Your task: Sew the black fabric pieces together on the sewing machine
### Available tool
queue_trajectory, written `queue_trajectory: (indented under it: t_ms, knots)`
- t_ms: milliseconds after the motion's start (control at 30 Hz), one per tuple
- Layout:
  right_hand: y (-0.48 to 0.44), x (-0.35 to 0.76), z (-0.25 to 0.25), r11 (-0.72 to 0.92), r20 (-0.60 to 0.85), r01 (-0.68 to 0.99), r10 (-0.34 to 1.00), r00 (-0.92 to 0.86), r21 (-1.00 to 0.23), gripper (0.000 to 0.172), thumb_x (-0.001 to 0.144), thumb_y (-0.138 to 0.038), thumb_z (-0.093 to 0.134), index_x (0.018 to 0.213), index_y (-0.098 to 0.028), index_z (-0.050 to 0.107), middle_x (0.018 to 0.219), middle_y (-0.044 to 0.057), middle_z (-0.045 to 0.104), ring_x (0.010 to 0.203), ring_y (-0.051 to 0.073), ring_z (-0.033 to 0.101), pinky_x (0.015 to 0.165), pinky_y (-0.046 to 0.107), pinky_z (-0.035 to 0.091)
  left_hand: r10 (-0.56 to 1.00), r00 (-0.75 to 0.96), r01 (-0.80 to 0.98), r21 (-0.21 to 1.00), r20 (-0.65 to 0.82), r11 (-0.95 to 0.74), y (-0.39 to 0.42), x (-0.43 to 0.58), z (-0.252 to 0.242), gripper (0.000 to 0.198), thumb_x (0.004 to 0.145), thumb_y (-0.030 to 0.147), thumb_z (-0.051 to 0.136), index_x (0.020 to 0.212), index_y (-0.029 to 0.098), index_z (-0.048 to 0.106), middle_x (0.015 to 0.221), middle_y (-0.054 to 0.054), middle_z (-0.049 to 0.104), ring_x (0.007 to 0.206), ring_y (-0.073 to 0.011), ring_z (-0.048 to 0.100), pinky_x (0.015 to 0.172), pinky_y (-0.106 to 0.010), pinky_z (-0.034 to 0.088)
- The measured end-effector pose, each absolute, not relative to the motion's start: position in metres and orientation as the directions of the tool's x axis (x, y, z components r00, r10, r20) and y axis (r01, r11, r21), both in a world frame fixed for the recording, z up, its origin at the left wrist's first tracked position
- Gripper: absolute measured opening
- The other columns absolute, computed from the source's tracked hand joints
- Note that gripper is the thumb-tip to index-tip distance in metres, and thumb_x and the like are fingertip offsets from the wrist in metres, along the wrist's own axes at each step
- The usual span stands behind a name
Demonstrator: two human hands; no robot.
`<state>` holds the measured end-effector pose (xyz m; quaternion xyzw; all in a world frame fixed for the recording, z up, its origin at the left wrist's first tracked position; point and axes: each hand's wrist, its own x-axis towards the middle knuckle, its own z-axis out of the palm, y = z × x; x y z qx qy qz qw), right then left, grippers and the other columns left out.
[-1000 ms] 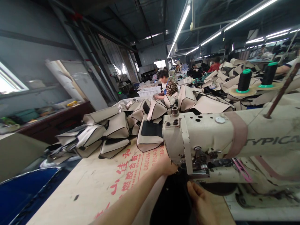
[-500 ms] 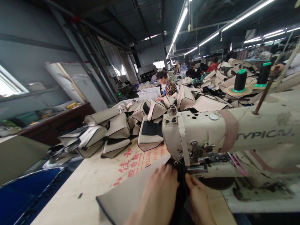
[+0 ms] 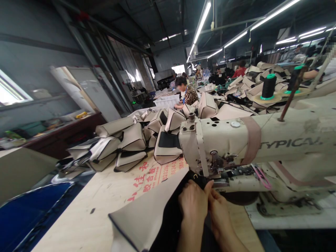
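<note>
Right now, the big cream sewing machine [image 3: 236, 140] is standing over the work while both hands are feeding the beige and black cover piece [image 3: 152, 217] under the needle. The left hand [image 3: 193, 204] and right hand [image 3: 219, 213] are pinching its black edge together; next, it probably needs careful, straight guiding.

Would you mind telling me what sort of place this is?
Probably a sewing factory: an industrial sewing machine, thread cones, piles of stitched covers, and other workers at benches behind.
</note>
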<state>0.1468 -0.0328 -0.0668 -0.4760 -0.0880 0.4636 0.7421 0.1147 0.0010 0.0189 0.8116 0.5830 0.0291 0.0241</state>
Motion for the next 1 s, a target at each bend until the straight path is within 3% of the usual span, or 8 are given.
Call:
queue_trajectory:
  t_ms: [133, 233, 333, 533, 800, 1000]
  knots:
    - [-0.034, 0.149, -0.063, 0.098, -0.329, -0.656, 0.804, 0.495, -0.749, 0.04, 0.061, -0.051, 0.069, 0.076, -0.014, 0.062, 0.065, 0.003, 0.06, 0.059, 0.016, 0.052, 0.051, 0.021, 0.038, 0.956, 0.293, 0.946, 0.143, 0.002, -0.291, 0.003, 0.112, 0.015, 0.059, 0.084, 0.055, 0.031, 0.086, 0.004, 0.059, 0.077, -0.022, 0.064, 0.076, -0.0321, 0.064, 0.063, -0.035, 0.045]
    - [-0.034, 0.148, -0.065, 0.107, -0.327, -0.647, 0.793, 0.514, -0.755, 0.037, 0.062, -0.051, 0.068, 0.072, -0.016, 0.062, 0.065, 0.002, 0.06, 0.059, 0.016, 0.052, 0.05, 0.021, 0.037, 0.952, 0.305, 0.898, 0.338, -0.02, -0.281, 0.009, 0.104, 0.005, 0.045, 0.082, 0.05, 0.04, 0.087, 0.01, 0.059, 0.08, -0.017, 0.066, 0.08, -0.0278, 0.064, 0.065, -0.029, 0.042]
    - [-0.033, 0.145, -0.069, 0.094, -0.346, -0.633, 0.771, 0.535, -0.768, 0.037, 0.063, -0.053, 0.066, 0.068, -0.016, 0.063, 0.055, 0.0, 0.056, 0.049, 0.013, 0.046, 0.043, 0.021, 0.031, 0.952, 0.304, 0.8, 0.553, -0.042, -0.231, 0.017, 0.096, -0.007, 0.042, 0.083, 0.05, 0.039, 0.082, 0.014, 0.059, 0.072, -0.009, 0.065, 0.07, -0.0216, 0.062, 0.06, -0.025, 0.039]
    - [-0.032, 0.144, -0.067, 0.089, -0.384, -0.645, 0.738, 0.555, -0.759, 0.039, 0.064, -0.053, 0.067, 0.068, -0.015, 0.063, 0.051, -0.003, 0.05, 0.044, 0.008, 0.036, 0.041, 0.019, 0.024, 0.942, 0.324, 0.638, 0.756, -0.087, -0.149, 0.028, 0.091, -0.017, 0.044, 0.079, 0.054, 0.044, 0.075, 0.013, 0.059, 0.069, -0.004, 0.062, 0.064, -0.0175, 0.055, 0.057, -0.024, 0.035]
    - [-0.03, 0.147, -0.063, 0.087, -0.389, -0.628, 0.717, 0.578, -0.773, 0.042, 0.062, -0.054, 0.069, 0.057, -0.014, 0.056, 0.052, -0.003, 0.047, 0.048, 0.008, 0.035, 0.041, 0.019, 0.023, 0.953, 0.297, 0.645, 0.747, -0.051, -0.161, 0.033, 0.092, -0.02, 0.043, 0.075, 0.054, 0.049, 0.063, 0.014, 0.057, 0.052, 0.003, 0.048, 0.053, -0.0125, 0.044, 0.049, -0.022, 0.028]
    - [-0.032, 0.148, -0.064, 0.083, -0.384, -0.623, 0.722, 0.575, -0.778, 0.042, 0.062, -0.053, 0.07, 0.058, -0.014, 0.055, 0.055, -0.002, 0.049, 0.047, 0.007, 0.031, 0.041, 0.019, 0.021, 0.923, 0.38, 0.581, 0.791, -0.055, -0.192, 0.032, 0.087, -0.01, 0.04, 0.073, 0.051, 0.051, 0.068, 0.013, 0.061, 0.058, 0.001, 0.056, 0.057, -0.0138, 0.048, 0.052, -0.021, 0.032]
